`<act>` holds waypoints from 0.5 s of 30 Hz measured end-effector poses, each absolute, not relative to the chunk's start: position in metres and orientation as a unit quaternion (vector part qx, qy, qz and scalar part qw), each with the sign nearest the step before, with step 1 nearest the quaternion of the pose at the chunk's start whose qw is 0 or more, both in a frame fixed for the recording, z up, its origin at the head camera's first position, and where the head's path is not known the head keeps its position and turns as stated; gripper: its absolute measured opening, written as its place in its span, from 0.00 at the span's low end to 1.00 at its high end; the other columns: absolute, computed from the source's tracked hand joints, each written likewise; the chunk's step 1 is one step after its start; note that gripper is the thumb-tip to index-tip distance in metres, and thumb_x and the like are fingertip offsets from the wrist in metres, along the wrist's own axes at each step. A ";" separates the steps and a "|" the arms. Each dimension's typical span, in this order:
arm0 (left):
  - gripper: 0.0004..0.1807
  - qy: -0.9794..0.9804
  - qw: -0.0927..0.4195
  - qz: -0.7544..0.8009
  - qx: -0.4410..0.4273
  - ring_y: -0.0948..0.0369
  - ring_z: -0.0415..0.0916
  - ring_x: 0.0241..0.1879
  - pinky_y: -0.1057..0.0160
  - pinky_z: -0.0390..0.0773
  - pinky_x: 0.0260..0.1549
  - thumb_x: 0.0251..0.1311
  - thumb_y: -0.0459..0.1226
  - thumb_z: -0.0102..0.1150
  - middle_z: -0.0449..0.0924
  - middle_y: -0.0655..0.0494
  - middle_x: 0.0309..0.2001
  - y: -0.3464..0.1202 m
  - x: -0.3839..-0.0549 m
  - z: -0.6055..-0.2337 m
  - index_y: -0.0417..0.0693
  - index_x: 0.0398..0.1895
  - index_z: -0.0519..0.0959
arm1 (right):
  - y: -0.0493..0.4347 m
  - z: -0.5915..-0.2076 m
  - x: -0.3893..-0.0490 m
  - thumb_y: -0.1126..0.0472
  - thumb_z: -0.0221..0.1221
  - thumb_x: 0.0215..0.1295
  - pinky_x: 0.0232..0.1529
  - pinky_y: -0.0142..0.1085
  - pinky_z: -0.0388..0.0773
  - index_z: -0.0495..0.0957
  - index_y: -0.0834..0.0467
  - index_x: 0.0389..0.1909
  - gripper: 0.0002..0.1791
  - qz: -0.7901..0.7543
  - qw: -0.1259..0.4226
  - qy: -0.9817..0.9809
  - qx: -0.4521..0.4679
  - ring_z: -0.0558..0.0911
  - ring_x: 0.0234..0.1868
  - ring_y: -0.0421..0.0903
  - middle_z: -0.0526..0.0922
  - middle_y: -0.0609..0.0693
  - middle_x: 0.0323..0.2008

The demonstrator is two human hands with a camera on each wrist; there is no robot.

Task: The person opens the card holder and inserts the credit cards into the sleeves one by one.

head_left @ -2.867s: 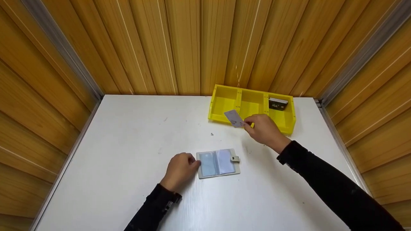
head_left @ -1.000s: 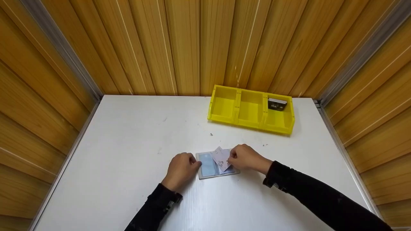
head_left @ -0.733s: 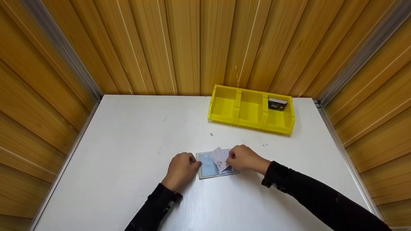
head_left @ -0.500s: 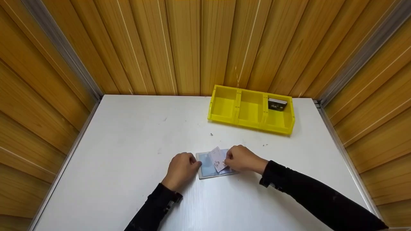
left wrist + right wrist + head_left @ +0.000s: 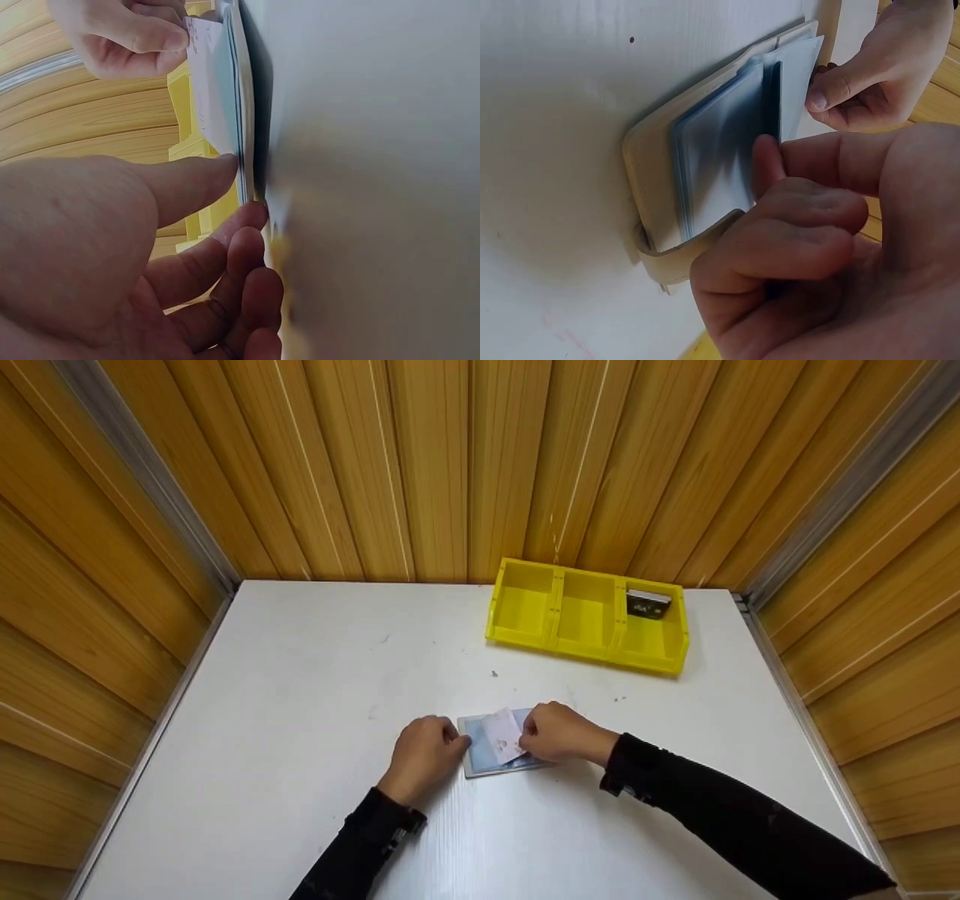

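A card holder (image 5: 474,750) with clear plastic sleeves lies open on the white table. My left hand (image 5: 422,754) pinches its left edge between thumb and fingers, as the left wrist view shows closely. Above the sleeves, my right hand (image 5: 562,733) pinches a pale printed card (image 5: 501,737) by its right side. The card stands tilted over the left sleeve, seen nearly edge-on in the right wrist view. There, the snap strap (image 5: 686,255) sticks up beside my right fingers. Whether the card's far edge sits inside a sleeve I cannot tell.
Behind the hands stands a yellow bin (image 5: 589,654) with three compartments. Its right compartment holds a dark card stack (image 5: 648,605) leaning on the back wall. Wood-patterned panels (image 5: 435,472) enclose the table (image 5: 322,660) at the back and sides.
My right hand has brought the card from in front of the yellow bin down to the card holder, then shifted it slowly left over the sleeves. My left hand has stayed put.
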State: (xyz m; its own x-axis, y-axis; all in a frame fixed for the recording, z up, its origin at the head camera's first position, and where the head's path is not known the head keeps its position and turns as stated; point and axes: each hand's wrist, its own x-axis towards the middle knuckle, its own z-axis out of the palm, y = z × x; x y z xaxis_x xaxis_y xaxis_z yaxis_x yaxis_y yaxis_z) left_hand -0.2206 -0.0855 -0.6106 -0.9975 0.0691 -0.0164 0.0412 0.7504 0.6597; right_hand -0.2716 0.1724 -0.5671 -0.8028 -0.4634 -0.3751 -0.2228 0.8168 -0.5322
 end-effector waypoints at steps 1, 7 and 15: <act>0.14 0.935 0.019 0.352 0.031 0.61 0.74 0.30 0.59 0.75 0.36 0.69 0.45 0.72 0.81 0.60 0.27 -0.086 -0.221 -0.611 0.52 0.25 0.85 | 0.172 -0.567 -0.271 0.57 0.63 0.71 0.28 0.35 0.65 0.82 0.52 0.18 0.17 -0.238 0.252 0.919 -0.189 0.70 0.23 0.42 0.71 0.42 0.17; 0.15 0.935 0.016 0.352 0.032 0.61 0.74 0.30 0.58 0.75 0.36 0.69 0.45 0.72 0.80 0.60 0.27 -0.085 -0.219 -0.609 0.52 0.25 0.84 | 0.168 -0.568 -0.269 0.58 0.64 0.70 0.26 0.34 0.63 0.80 0.51 0.16 0.19 -0.238 0.254 0.916 -0.197 0.68 0.21 0.41 0.68 0.41 0.14; 0.13 0.936 0.018 0.350 0.034 0.61 0.73 0.30 0.59 0.74 0.35 0.68 0.43 0.73 0.80 0.59 0.28 -0.085 -0.220 -0.609 0.50 0.26 0.84 | 0.160 -0.570 -0.268 0.58 0.65 0.71 0.30 0.36 0.69 0.88 0.55 0.24 0.14 -0.224 0.258 0.921 -0.189 0.73 0.27 0.43 0.80 0.45 0.23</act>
State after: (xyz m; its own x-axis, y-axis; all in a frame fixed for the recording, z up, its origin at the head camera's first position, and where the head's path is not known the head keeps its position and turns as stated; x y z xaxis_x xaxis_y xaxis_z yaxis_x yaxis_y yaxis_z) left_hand -0.2200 -0.0847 -0.6092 -0.9970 0.0763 -0.0102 0.0509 0.7522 0.6570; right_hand -0.2677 0.1598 -0.5704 -0.7954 -0.4638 -0.3901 -0.2331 0.8283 -0.5095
